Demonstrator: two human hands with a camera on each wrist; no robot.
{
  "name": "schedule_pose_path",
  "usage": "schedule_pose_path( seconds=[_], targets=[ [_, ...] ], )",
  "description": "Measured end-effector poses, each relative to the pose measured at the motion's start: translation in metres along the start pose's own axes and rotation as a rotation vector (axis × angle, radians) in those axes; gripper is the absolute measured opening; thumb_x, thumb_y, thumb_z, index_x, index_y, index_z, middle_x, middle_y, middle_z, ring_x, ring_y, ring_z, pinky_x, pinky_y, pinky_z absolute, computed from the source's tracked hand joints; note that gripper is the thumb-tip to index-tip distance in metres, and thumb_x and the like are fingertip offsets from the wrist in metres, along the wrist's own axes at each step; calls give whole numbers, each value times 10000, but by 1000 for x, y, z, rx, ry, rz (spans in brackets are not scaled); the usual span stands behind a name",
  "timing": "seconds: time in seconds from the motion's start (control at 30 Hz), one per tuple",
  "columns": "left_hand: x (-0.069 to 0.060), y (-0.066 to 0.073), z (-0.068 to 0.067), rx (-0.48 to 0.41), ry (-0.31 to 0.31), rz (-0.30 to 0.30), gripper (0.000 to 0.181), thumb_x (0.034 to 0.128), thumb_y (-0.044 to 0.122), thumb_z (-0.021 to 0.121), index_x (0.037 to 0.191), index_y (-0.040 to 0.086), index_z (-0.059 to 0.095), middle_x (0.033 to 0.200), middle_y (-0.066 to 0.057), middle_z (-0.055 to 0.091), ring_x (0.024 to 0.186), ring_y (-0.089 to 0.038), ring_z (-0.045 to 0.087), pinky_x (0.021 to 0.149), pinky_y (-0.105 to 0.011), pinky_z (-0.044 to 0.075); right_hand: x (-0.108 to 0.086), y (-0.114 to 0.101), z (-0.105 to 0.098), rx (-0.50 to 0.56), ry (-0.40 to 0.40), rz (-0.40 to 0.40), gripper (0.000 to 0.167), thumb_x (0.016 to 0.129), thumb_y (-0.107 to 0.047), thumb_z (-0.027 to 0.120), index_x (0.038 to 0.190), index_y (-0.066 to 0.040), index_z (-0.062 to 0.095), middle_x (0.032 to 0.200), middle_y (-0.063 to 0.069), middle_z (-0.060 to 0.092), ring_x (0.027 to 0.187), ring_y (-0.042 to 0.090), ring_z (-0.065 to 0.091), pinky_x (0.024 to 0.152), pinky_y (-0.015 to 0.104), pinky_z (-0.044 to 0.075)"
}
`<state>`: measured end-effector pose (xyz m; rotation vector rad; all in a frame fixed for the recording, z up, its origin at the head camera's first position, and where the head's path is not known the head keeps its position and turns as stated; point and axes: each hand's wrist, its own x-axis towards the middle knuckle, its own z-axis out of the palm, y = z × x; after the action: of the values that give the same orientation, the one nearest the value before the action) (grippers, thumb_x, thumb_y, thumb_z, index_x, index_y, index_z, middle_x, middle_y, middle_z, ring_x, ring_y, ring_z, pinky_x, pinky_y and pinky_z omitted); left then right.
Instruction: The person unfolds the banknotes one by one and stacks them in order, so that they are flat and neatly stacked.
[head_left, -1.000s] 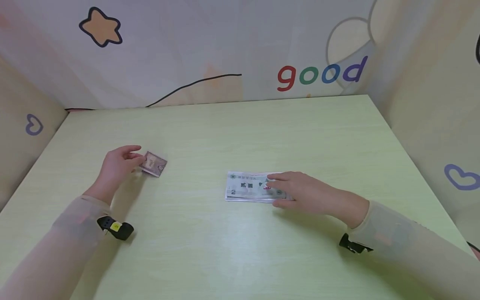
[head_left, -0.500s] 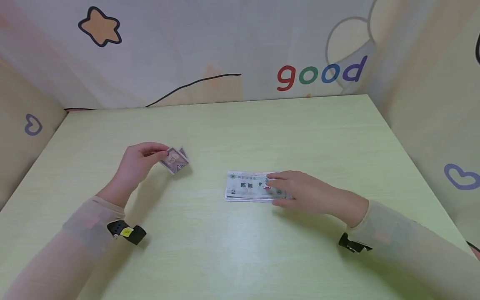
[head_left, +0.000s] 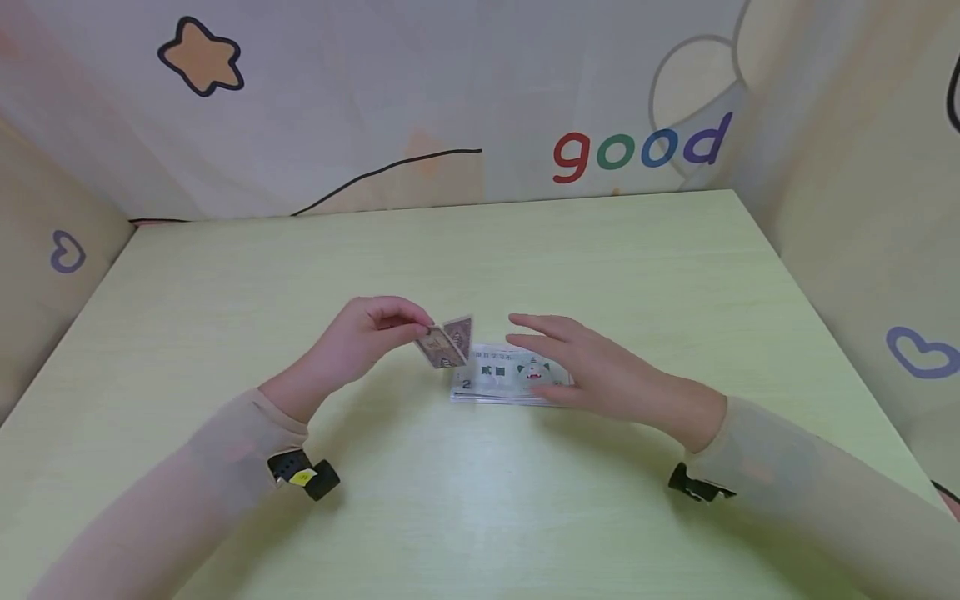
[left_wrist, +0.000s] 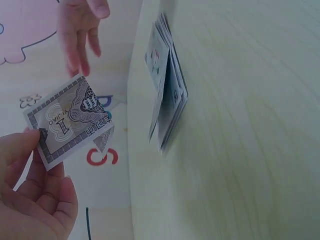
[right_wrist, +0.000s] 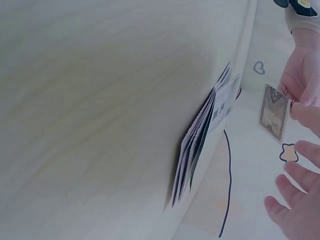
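A small folded brownish-purple banknote (head_left: 442, 348), marked "YI JIAO" in the left wrist view, is pinched at one corner between the thumb and fingers of my left hand (head_left: 367, 337). It is raised above the table near the left end of a stack of pale banknotes (head_left: 495, 372). The stack lies flat, its top note showing a 2 and a small cartoon face. Over its right part hovers my right hand (head_left: 600, 367), fingers apart and holding nothing. In the right wrist view the folded banknote (right_wrist: 274, 112) is seen beyond the spread fingers.
A pale wooden table (head_left: 480, 500) carries everything. Behind it rises a printed cloth backdrop (head_left: 375, 100) with a star and the word "good", and more cloth closes off both sides. Each wrist wears a black strap, such as the left strap (head_left: 303, 473).
My left hand has carried the folded banknote rightward from the table's left to beside the stack. My right hand's fingers have lifted off the stack and spread.
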<state>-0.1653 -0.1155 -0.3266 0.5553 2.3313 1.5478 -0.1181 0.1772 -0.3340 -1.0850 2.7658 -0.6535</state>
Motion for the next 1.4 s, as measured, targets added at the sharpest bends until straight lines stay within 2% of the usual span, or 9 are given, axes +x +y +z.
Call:
schedule_pose_path(
  seconds=[0.33, 0.53, 0.63, 0.73, 0.83, 1.03, 1.13, 1.3, 1.4],
  targets=[
    [12, 11, 30, -66, -123, 113, 124, 889, 2, 599, 992, -13, 666, 984, -95, 656, 889, -228, 619, 837, -343, 500, 6, -2, 1, -11, 139, -146, 494, 769, -223, 777, 1214, -79, 615, 1425, 93, 407, 1307, 253, 348, 1029, 443, 333],
    [13, 11, 34, -112, -162, 133, 115, 895, -8, 584, 984, -10, 658, 969, -95, 645, 915, -353, 583, 833, -333, 496, 9, 0, 2, -25, 209, -76, 231, 744, -117, 791, 959, -114, 706, 1174, 54, 617, 1121, 242, 526, 965, 440, 395],
    [12, 10, 33, -66, -153, 151, 96, 886, 15, 607, 963, 14, 666, 955, -64, 649, 909, -303, 584, 846, -366, 483, 9, 1, 0, -18, 227, -29, 154, 748, -70, 777, 875, -115, 703, 999, -1, 673, 961, 194, 583, 903, 397, 433],
    [10, 9, 33, 15, -146, 183, 89, 864, 60, 655, 949, 56, 680, 948, -12, 658, 912, -194, 582, 885, -432, 447, 8, 1, -2, -14, 224, 11, 139, 770, -72, 758, 891, -104, 697, 907, -29, 677, 871, 158, 595, 855, 371, 458],
    [9, 9, 33, 112, -164, 256, 114, 842, 84, 690, 956, 77, 691, 949, 27, 663, 922, -142, 581, 878, -469, 442, 6, 0, -3, -12, 221, 36, 143, 782, -82, 750, 914, -91, 697, 893, -24, 676, 861, 155, 604, 841, 372, 471],
    [10, 5, 38, 343, -187, 400, 178, 801, -6, 706, 960, 73, 711, 967, 20, 666, 912, -110, 594, 815, -364, 500, 6, 3, -3, -31, 235, 21, 150, 772, -56, 754, 908, -79, 694, 907, -5, 680, 879, 173, 617, 849, 389, 477],
    [11, 5, 41, 495, -166, 477, 175, 781, -7, 725, 937, 72, 726, 964, 12, 663, 889, -115, 602, 791, -283, 503, 7, 5, -1, -56, 261, -9, 164, 759, -23, 755, 903, -73, 694, 916, 6, 685, 872, 181, 627, 827, 384, 490],
    [13, 8, 45, 788, -94, 673, 198, 749, 48, 770, 943, 80, 744, 982, -14, 686, 874, -135, 641, 776, -239, 505, 6, 9, -2, -112, 263, -18, 197, 757, 20, 741, 934, -63, 716, 989, 42, 694, 909, 214, 642, 819, 401, 501],
    [14, 5, 48, 929, -123, 751, 257, 763, 56, 759, 1016, 91, 734, 1046, -39, 688, 923, -149, 654, 790, -251, 510, 6, 11, -2, -151, 209, 0, 209, 756, 15, 743, 950, -60, 729, 1023, 53, 692, 932, 223, 646, 816, 398, 506]
  ],
)
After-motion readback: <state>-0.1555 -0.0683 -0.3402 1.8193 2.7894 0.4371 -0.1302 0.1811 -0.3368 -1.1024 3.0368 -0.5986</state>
